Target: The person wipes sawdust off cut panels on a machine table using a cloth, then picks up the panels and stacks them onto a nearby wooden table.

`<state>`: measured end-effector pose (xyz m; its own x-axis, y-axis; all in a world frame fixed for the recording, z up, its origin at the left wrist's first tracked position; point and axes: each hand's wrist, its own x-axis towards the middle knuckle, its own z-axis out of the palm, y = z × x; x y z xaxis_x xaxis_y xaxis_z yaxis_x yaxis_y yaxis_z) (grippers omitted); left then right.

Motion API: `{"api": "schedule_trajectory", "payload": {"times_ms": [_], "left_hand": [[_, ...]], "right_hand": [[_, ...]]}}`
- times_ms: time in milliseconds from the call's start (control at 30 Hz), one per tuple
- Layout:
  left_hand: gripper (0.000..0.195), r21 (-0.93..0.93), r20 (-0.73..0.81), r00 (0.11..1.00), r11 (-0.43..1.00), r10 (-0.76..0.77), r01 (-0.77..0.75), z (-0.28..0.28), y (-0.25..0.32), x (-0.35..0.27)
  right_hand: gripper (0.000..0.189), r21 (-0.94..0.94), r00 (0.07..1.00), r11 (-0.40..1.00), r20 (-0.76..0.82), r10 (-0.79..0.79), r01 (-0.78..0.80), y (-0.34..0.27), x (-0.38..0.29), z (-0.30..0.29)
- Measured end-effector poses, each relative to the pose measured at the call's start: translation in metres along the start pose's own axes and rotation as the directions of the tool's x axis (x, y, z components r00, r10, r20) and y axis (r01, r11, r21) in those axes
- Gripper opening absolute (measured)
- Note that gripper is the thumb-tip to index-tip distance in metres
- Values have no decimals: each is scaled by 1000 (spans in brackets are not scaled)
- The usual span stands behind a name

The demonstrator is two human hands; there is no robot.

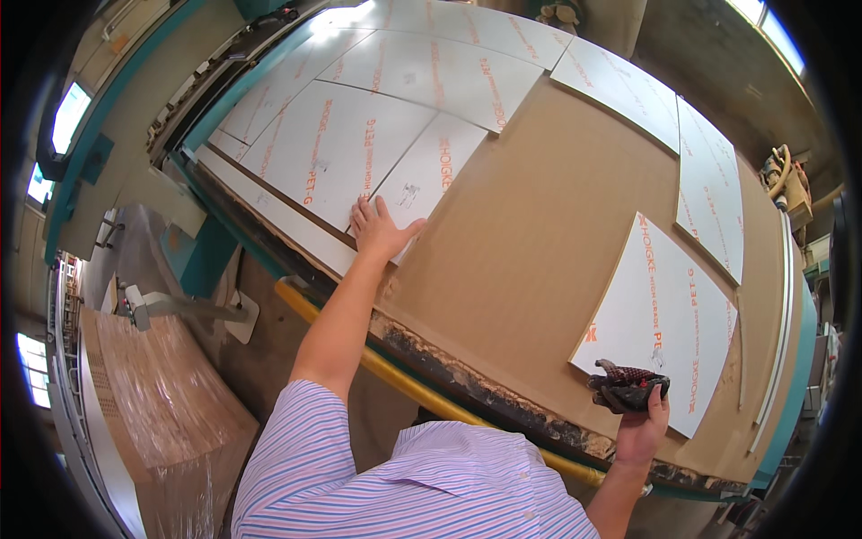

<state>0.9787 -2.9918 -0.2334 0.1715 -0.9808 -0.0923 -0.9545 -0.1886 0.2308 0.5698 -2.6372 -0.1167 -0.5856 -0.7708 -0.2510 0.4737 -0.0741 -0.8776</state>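
My left hand [381, 229] rests palm down with spread fingers on white film-covered panels, across the seam beside a small panel [438, 165]. To its left is a larger cut panel [330, 151], and both bear orange print. My right hand [643, 431] grips a crumpled dark work glove [630, 389], perhaps a pair, with a textured reddish-brown part. The glove is held above a separate white panel [663, 303] at the right, hiding part of its near edge. A brown board surface [512, 229] shows between the panels.
More white panels [710, 185] lie along the far and right sides. Crumbly debris lines the near bed edge [471, 374], beside a yellow bar [404, 381]. Thin white strips [774, 323] lie at the right. A film-wrapped stack [161, 391] and a teal machine frame [202, 259] stand left.
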Motion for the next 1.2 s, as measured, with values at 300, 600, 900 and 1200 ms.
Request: {"api": "schedule_trajectory", "payload": {"times_ms": [300, 600, 900, 1200], "left_hand": [[118, -29, 72, 997, 1000, 15, -13, -11, 26, -15], [105, -45, -27, 996, 996, 81, -82, 2, 53, -75], [111, -165, -12, 947, 934, 320, -318, 14, 70, -187], [102, -244, 88, 895, 881, 437, -406, -5, 16, -211]], "right_hand": [[32, 6, 999, 999, 0, 37, -37, 6, 2, 15], [33, -17, 996, 997, 43, 73, -72, -5, 23, 43], [18, -518, 954, 805, 231, -194, 289, 34, 160, 165], [18, -691, 690, -12, 723, -36, 723, 143, 240, 192]]}}
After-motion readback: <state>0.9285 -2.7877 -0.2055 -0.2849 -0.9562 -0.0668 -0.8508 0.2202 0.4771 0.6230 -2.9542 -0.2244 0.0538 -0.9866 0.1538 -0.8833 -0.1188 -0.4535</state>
